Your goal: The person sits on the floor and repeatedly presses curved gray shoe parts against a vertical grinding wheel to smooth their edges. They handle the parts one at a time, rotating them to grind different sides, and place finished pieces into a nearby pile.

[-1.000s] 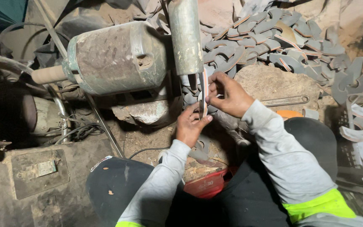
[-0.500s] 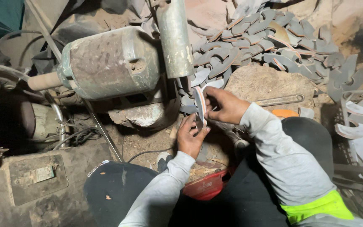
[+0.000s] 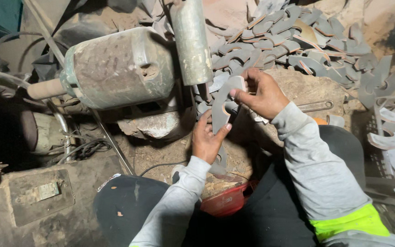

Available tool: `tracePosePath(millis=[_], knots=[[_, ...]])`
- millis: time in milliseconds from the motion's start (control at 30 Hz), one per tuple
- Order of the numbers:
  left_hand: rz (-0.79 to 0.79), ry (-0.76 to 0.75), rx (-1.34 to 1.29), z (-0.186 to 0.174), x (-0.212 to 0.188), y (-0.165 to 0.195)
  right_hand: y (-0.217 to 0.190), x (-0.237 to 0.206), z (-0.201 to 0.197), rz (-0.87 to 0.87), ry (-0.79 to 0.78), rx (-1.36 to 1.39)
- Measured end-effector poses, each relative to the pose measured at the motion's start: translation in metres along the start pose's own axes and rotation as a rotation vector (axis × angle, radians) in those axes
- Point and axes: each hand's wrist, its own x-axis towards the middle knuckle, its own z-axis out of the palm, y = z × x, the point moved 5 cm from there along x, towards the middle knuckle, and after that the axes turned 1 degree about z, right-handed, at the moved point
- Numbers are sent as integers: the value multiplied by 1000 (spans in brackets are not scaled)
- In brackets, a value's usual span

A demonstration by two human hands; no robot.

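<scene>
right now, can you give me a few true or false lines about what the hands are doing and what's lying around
1. Both hands hold one flat grey metal piece. True: the left hand grips its lower end, the right hand its top.
2. The piece is held beside a dusty motor. True.
3. The heap of metal pieces lies near the person's knees. False: it lies beyond the hands, at the top of the view.
4. The red tub sits on the motor. False: it sits between the person's legs.
</scene>
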Motion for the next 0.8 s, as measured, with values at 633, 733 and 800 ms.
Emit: tracePosePath(millis=[633,733,800], knots=[[-17,-269,-228,-26,28,20,-16,11,55,-216,-11,244],[-12,-289,-249,-29,28,20,-16,12,57,-208,10,241],[-8,-294,-254,-30,29,20,-14,14,57,-182,25,231]])
